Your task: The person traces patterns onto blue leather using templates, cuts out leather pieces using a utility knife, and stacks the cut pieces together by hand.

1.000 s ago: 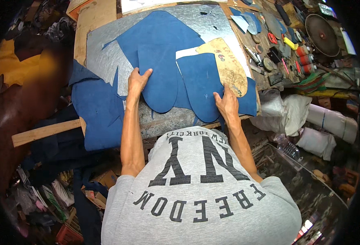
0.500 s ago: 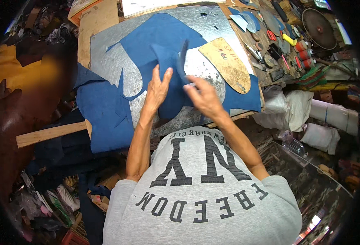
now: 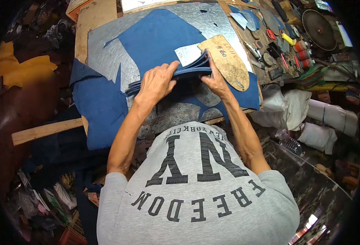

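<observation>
Both hands grip a stack of several cut blue leather pieces (image 3: pixel 191 72), seen nearly edge-on above the table. My left hand (image 3: pixel 157 83) lies over the stack's left part, fingers on top and thumb toward me. At the right end, my right hand (image 3: pixel 216 78) pinches the pieces, whose upper layers fan apart there. Beyond the stack a large blue leather sheet (image 3: pixel 155 38) is spread on a scratched metal plate (image 3: pixel 106 45). A tan, sole-shaped template (image 3: pixel 227 65) with handwriting lies close to my right fingers.
Blue leather offcuts (image 3: pixel 96 102) hang over the table's left edge near a protruding wooden slat (image 3: pixel 49 131). At the right lie red-handled scissors (image 3: pixel 271 34), thread spools (image 3: pixel 303 55) and a fan (image 3: pixel 319 29). White wrapped bundles (image 3: pixel 298 108) sit beside the table.
My hands were apart, the right one moving a blue piece held on edge. Now both grip the stack, lowered and turned lengthwise from left to right.
</observation>
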